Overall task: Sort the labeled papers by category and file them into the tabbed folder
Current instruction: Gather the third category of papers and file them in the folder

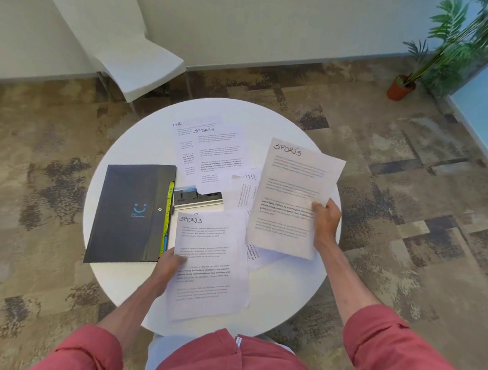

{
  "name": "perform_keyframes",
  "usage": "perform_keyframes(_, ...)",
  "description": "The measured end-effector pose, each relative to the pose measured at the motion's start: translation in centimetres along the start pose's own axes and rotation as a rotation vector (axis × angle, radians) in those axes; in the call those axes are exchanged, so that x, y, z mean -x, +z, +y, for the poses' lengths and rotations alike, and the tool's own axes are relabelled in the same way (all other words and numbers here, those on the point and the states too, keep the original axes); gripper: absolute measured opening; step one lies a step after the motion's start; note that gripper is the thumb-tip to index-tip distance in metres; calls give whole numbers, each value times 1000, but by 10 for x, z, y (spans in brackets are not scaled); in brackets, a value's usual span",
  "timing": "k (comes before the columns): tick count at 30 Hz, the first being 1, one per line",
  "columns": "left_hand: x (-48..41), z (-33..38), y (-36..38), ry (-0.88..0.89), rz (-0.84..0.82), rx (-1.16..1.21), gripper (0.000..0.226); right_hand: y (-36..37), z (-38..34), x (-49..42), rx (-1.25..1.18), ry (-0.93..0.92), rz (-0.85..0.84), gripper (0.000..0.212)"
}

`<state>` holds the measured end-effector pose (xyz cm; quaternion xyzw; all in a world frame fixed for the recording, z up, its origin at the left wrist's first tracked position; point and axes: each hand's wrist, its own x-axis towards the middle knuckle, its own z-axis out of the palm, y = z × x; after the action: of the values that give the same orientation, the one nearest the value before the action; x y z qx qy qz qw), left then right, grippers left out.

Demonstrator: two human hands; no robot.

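The right hand (324, 220) pinches a sheet headed SPORTS (293, 198) by its right edge, thumb on the printed face and fingers behind, lifting it tilted above the round white table (124, 286). The left hand (171, 261) grips the left edge of a small sheaf whose top page is also headed SPORTS (207, 265), thumb pressed on top; at least one more page shows beneath it (letters peek out just above the heading, too covered to read).

Taking the dark tabbed folder (128, 212) as the landmark: it lies closed on the table's left part, a blue smiley on its cover and yellow-green tabs (167, 217) along its right edge. The left-hand sheaf sits just to its right, almost touching the tabs. Beyond the folder's far right corner lie two overlapping sheets, one marked HR (182, 145) under another marked SPORTS (223, 152). Further right of the folder, loose pages (243, 194) lie partly beneath the lifted sheet. A small metallic inset (198, 198) in the tabletop sits just right of the folder's tabs.

Off the table, a white chair (125, 51) stands beyond the folder, and a potted plant (402, 87) far to its right.
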<state>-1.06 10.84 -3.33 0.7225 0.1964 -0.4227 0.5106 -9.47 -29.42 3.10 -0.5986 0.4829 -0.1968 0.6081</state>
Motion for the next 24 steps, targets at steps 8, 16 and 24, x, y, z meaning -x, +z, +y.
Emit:
perform_keyframes(8,-2,19,3,53,-74,148,35,29,37,21,138,185,-305,40)
perform_keyframes(16,0,43,27,73,-158,224,38,52,58,46,273,227,-477,10)
perform_keyframes(24,12,53,44,200,-248,188,43,56,54,44,330,165,-586,30)
